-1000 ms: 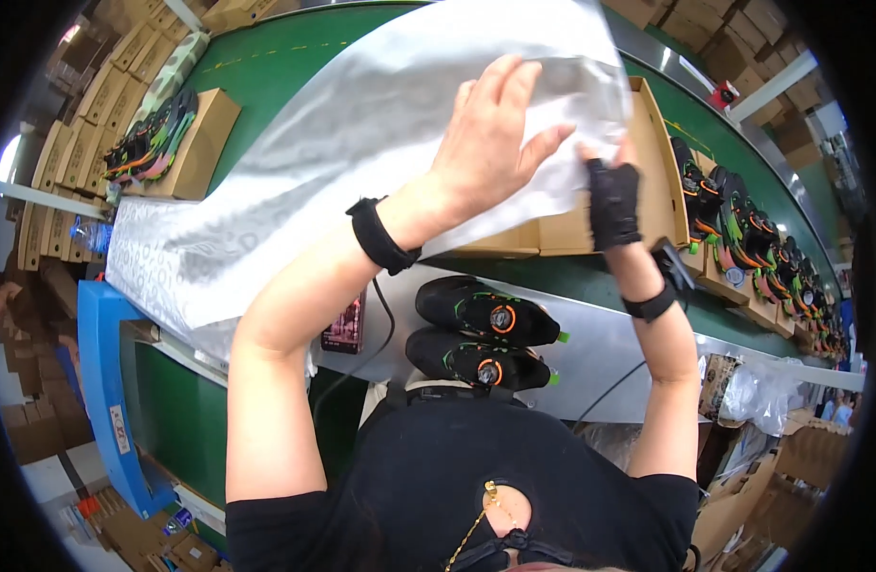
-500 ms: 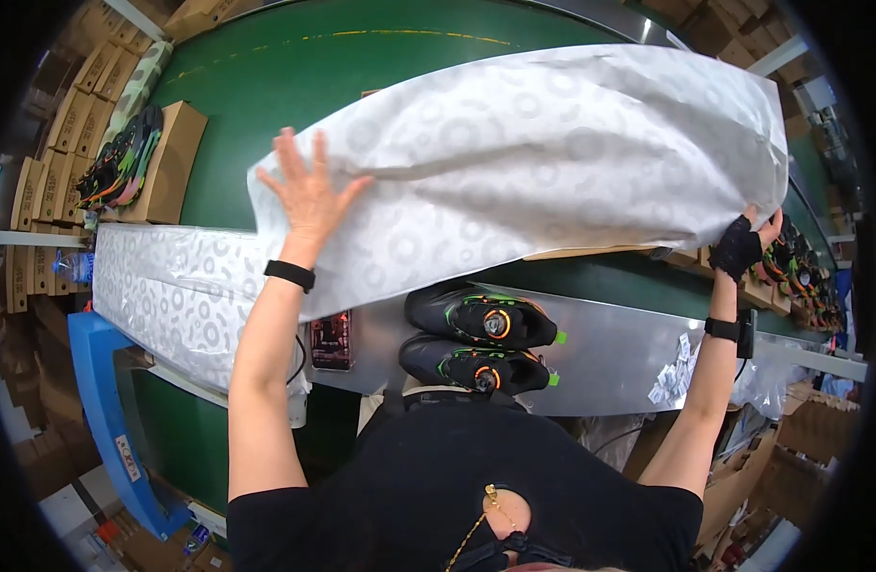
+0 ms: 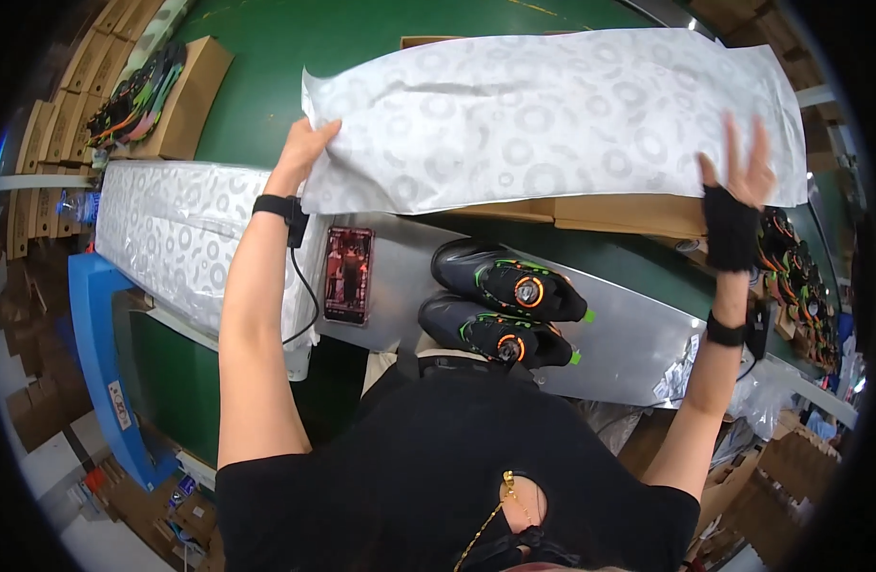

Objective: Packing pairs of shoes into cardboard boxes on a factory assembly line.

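A large sheet of white wrapping paper (image 3: pixel 552 124) with grey ring marks lies spread over an open cardboard box (image 3: pixel 628 215), whose inside it hides. At the sheet's left end my left hand (image 3: pixel 309 151) pinches its edge between thumb and fingers. My right hand (image 3: pixel 740 186), in a black fingerless glove, is open with fingers spread over the right end of the sheet; whether it touches the paper I cannot tell. Nearer to me, a pair of black shoes with green and orange trim, an upper shoe (image 3: pixel 476 272) and a lower shoe (image 3: pixel 457 319), lies side by side on a metal surface.
Left of the shoes lies a phone (image 3: pixel 348 275). A stack of the same paper (image 3: pixel 185 229) sits further left, by a blue frame (image 3: pixel 99 353). Other shoes rest against a box (image 3: pixel 185 100) at the far left, with more shoes (image 3: pixel 800 286) along the right.
The sheet has come down flatter over the box. My left hand went from spread fingers to pinching its left edge. My right hand let go of the right end and opened.
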A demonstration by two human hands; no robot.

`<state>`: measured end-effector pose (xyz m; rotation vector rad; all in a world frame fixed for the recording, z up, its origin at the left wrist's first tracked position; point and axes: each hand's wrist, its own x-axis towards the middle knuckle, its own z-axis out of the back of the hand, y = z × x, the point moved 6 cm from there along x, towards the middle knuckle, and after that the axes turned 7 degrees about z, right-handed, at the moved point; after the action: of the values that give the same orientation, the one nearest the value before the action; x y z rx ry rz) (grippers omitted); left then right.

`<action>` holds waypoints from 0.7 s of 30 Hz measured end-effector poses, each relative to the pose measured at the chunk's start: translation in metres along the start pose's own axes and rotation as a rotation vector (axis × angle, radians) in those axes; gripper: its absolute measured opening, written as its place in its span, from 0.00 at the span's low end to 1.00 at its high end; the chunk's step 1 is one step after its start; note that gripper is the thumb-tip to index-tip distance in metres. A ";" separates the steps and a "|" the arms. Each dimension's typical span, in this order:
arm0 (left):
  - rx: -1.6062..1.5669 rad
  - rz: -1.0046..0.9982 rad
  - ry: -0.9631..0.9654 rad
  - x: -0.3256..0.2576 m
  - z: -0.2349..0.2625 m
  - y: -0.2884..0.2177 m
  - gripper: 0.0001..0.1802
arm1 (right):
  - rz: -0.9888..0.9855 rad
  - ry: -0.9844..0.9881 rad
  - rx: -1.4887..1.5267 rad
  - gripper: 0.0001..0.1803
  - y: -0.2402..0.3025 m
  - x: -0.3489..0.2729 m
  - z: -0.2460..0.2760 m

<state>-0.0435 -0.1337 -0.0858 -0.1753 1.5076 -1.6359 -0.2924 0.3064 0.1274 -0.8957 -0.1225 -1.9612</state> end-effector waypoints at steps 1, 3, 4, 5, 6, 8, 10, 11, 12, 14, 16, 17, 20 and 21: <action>0.025 -0.122 -0.038 0.003 0.005 -0.008 0.20 | 0.003 0.239 -0.089 0.29 0.011 0.000 -0.027; 0.192 -0.196 -0.131 0.024 0.012 -0.005 0.19 | -0.044 0.715 -0.112 0.28 0.017 -0.042 -0.086; 0.363 -0.264 -0.238 0.028 0.018 -0.005 0.19 | -0.088 0.950 -0.028 0.27 0.017 -0.070 -0.112; 0.361 -0.254 -0.249 0.016 0.019 -0.013 0.19 | 0.002 0.852 -0.024 0.27 0.035 -0.067 -0.104; 0.487 -0.290 -0.310 0.003 0.018 -0.025 0.19 | 0.090 0.752 -0.021 0.26 0.058 -0.069 -0.087; 0.611 -0.322 -0.374 -0.009 0.021 -0.035 0.19 | 0.226 0.240 0.226 0.22 0.103 -0.055 -0.027; 0.670 -0.283 -0.440 -0.007 0.032 -0.027 0.19 | 0.422 0.130 0.734 0.09 0.155 -0.073 0.017; 0.669 -0.277 -0.443 -0.008 0.035 -0.022 0.19 | 0.506 0.774 0.680 0.14 0.187 -0.111 0.011; 0.630 -0.281 -0.448 -0.008 0.036 -0.022 0.21 | 0.529 1.116 0.664 0.11 0.208 -0.148 0.012; 0.582 -0.302 -0.435 -0.005 0.031 -0.026 0.22 | 0.460 0.656 0.733 0.07 0.222 -0.190 0.034; 0.588 -0.307 -0.437 -0.007 0.030 -0.026 0.22 | 0.394 0.571 0.592 0.06 0.234 -0.201 0.027; 0.587 -0.308 -0.437 -0.006 0.030 -0.025 0.22 | 0.331 0.487 0.457 0.06 0.234 -0.198 0.029; 0.589 -0.334 -0.452 -0.004 0.031 -0.024 0.22 | 0.446 0.595 0.535 0.06 0.237 -0.162 0.031; 0.610 -0.321 -0.474 -0.003 0.032 -0.024 0.22 | 0.479 0.534 0.605 0.06 0.239 -0.144 0.037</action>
<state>-0.0340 -0.1586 -0.0555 -0.4442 0.6092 -2.0528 -0.0422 0.2940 0.0001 0.0126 -0.1595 -1.5110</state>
